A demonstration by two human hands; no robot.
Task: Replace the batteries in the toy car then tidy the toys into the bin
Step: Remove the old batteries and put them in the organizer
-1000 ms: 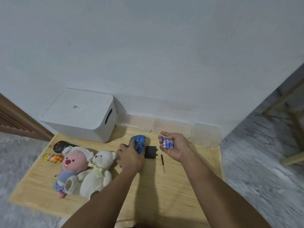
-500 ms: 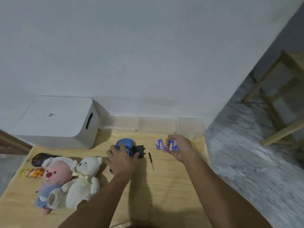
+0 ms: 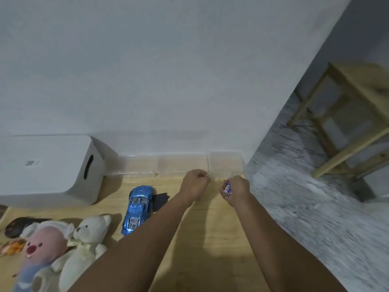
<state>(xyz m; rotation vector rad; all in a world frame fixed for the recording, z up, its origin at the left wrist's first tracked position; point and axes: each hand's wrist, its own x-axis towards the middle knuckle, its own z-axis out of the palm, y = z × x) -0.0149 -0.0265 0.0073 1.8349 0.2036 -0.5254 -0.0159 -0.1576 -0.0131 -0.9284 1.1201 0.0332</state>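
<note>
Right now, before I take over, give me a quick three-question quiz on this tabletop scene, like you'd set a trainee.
1. True or false: the shiny blue toy car lies on the pale wooden table, in neither hand.
2. What does the right hand grip? A) a screwdriver B) blue-and-white batteries C) a black remote
3. What dark thing lies right beside the car, on the side nearer the hands?

Key: 1 true. 2 B. 3 the flat black cover.

Head camera looks forward and down across the table (image 3: 210, 239) toward the wall (image 3: 168, 70).
</note>
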